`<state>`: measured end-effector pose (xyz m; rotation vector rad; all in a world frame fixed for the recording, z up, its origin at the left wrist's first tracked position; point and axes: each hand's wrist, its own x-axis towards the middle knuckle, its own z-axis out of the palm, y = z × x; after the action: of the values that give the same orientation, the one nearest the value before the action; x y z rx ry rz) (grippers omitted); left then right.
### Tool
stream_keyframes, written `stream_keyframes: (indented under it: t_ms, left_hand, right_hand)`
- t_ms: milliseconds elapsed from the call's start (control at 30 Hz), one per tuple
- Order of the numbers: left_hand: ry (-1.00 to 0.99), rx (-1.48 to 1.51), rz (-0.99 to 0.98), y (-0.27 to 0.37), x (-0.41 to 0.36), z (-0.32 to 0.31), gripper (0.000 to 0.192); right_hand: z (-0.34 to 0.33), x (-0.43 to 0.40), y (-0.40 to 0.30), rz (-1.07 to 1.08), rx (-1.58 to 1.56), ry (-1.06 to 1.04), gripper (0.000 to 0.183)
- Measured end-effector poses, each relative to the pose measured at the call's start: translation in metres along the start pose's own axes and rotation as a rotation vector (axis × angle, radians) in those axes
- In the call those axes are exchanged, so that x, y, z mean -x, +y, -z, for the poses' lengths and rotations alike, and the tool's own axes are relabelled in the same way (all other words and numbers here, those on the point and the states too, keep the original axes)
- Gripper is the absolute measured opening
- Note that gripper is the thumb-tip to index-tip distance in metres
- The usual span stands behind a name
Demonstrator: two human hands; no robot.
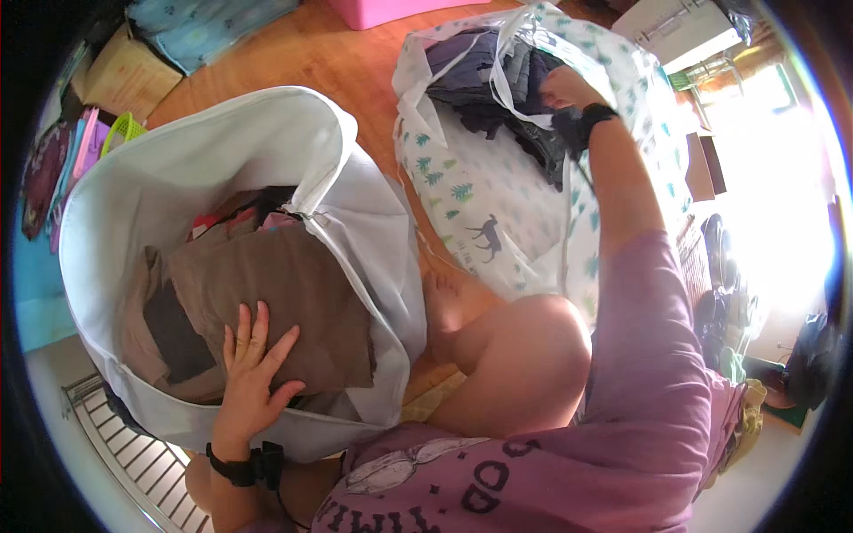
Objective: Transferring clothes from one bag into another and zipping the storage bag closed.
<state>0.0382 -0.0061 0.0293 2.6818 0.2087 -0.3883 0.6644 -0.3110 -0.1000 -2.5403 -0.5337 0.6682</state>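
Note:
My left hand (256, 373) lies flat with spread fingers on a folded brown garment (280, 300). That garment rests on other folded clothes inside a white fabric storage bag (240, 106), whose zippered top stands open. My right hand (565, 90) reaches into a second white bag (440, 156), printed with green trees and a dog-like animal. Its fingers are curled against dark folded clothes (480, 73) near the bag's strap; whether they grip any cloth cannot be told. Black straps circle both wrists.
Pink plastic container (400, 10) at the top edge. Cardboard box (130, 76) and blue patterned fabric bag (206, 26) stand upper left, a white box (680, 30) upper right. A metal rack (140, 466) is at lower left. My bent knee (546, 326) lies between the bags and my body.

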Motion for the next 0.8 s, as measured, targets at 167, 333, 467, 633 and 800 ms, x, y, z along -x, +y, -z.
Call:
stream_keyframes:
  t_ms: [167,333,467,633,800]
  left_hand:
    - [-0.051,0.007,0.032,-0.003,-0.002,0.003,0.068]
    - [-0.105,-0.007,0.019,-0.006,-0.004,0.005,0.078]
    - [-0.081,0.019,0.034,-0.007,-0.005,0.004,0.073]
    - [-0.093,0.023,0.036,-0.009,-0.006,0.005,0.072]
    - [-0.102,0.038,0.044,-0.01,-0.007,0.004,0.072]
  right_hand:
    - [-0.109,0.02,-0.058,-0.072,-0.398,-0.473,0.04]
    - [-0.149,0.015,-0.087,-0.103,-0.533,-0.135,0.076]
    - [-0.151,-0.001,-0.075,0.059,-0.138,0.42,0.057]
    - [-0.147,0.01,-0.066,0.145,0.172,0.64,0.054]
    - [-0.108,0.033,-0.079,-0.132,-0.17,0.567,0.056]
